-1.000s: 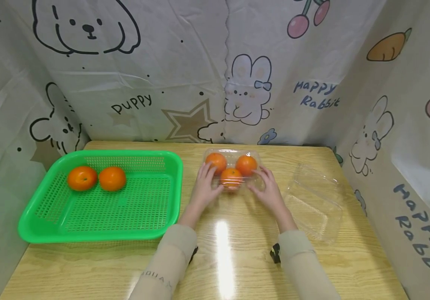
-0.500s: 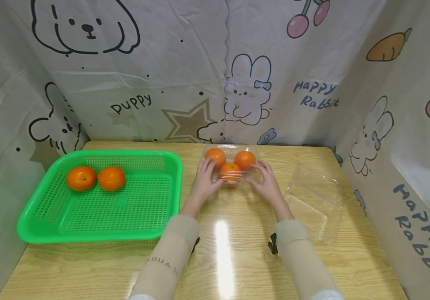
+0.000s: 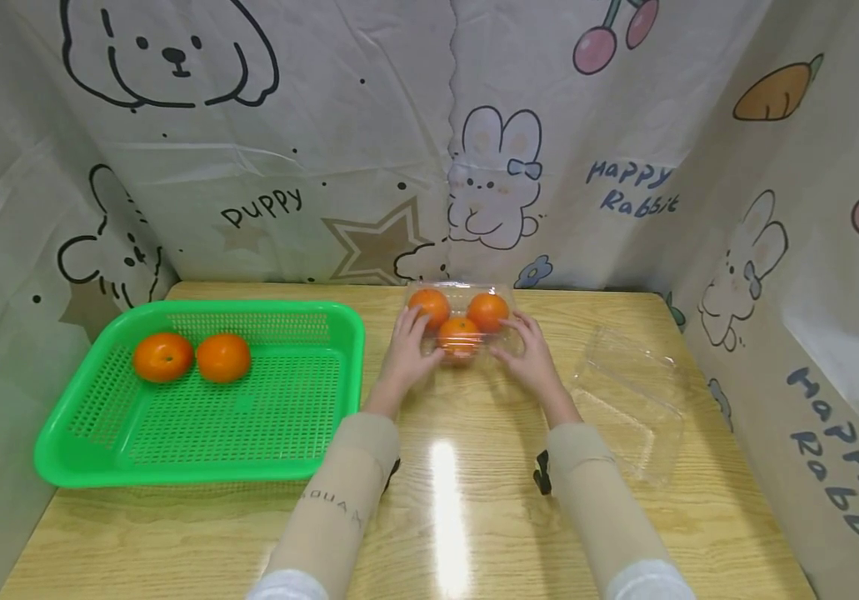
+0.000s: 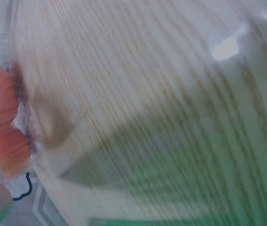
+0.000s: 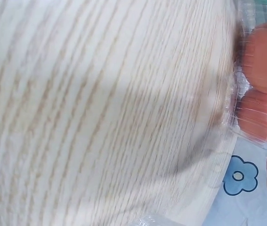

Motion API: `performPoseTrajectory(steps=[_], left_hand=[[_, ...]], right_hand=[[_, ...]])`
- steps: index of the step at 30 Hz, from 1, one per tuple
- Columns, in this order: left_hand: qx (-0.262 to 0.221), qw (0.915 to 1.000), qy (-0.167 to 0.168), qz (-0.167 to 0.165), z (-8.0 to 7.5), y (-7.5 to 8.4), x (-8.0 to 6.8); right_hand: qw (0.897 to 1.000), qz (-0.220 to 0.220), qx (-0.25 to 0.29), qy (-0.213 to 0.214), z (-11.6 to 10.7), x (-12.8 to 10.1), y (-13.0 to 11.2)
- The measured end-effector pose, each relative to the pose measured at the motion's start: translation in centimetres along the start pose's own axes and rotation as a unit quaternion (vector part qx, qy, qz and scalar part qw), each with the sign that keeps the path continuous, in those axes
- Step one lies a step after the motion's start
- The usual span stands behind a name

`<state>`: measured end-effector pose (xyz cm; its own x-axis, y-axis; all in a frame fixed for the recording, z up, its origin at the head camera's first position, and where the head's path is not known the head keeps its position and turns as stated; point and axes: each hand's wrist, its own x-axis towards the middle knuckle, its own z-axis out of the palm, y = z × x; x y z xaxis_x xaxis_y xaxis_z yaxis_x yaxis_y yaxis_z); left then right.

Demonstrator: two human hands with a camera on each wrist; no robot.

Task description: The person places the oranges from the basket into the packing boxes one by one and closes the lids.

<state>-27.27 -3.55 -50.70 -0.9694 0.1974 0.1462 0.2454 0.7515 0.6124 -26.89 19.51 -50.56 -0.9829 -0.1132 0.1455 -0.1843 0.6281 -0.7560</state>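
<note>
While both your hands, left (image 3: 408, 354) and right (image 3: 526, 360), grip the box (image 3: 461, 323) of oranges (image 3: 460, 336) near the tabletop's (image 3: 474, 500) far edge, settle it squarely before releasing.

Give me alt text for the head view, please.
Both hands, left hand and right hand, hold a clear plastic box of three oranges at the far side of a wooden table. A green basket with two oranges sits left; an empty clear container right.
</note>
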Motion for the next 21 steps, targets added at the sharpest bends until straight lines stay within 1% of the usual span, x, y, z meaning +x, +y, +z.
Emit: performPoseTrajectory(steps=[6, 12, 21], left_hand=[[0.006, 1.0, -0.002, 0.004, -0.1, 0.0, 0.4], [0.0, 1.0, -0.006, -0.001, -0.3, -0.1, 0.6], [0.012, 0.9998, -0.015, -0.006, -0.2, -0.3, 1.1]], right_hand=[[1.0, 0.013, 0.008, -0.005, -0.1, 0.5, 0.0], [1.0, 0.01, 0.006, -0.006, 0.0, 0.8, 0.0], [1.0, 0.014, 0.009, -0.007, 0.0, 1.5, 0.1]])
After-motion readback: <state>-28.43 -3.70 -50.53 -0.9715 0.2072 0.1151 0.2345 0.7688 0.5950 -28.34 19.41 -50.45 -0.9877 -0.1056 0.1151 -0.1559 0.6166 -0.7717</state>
